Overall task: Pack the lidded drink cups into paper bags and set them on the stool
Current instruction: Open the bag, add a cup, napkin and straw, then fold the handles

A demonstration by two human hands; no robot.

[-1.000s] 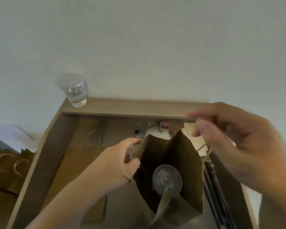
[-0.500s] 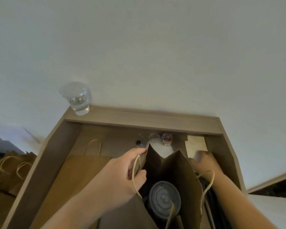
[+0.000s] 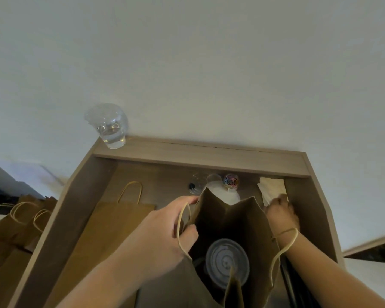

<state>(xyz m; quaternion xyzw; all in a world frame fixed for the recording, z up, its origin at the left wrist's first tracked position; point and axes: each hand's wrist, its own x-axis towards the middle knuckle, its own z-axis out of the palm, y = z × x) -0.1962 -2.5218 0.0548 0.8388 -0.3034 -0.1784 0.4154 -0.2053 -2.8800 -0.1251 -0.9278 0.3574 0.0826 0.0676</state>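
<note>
An open brown paper bag (image 3: 236, 221) stands on the counter in front of me. Inside it a lidded drink cup (image 3: 226, 262) stands upright, its grey lid facing up. My left hand (image 3: 165, 232) grips the bag's left rim beside the twine handle. Beyond the bag's right side, my right hand (image 3: 281, 213) rests on a stack of white napkins (image 3: 271, 188) in the back right corner; whether its fingers pinch one I cannot tell. Another lidded clear cup (image 3: 109, 125) with a little liquid stands on the back ledge at the left.
A flat paper bag (image 3: 111, 225) lies on the counter left of the open one. More paper bags (image 3: 20, 221) sit beyond the counter's left wall. Small clear containers and a jar of coloured clips (image 3: 231, 180) stand at the back. A raised wooden ledge (image 3: 200, 158) bounds the counter.
My right hand dropped from above the bag's right rim to the napkins in the back right corner. My left hand kept its grip on the bag's left rim.
</note>
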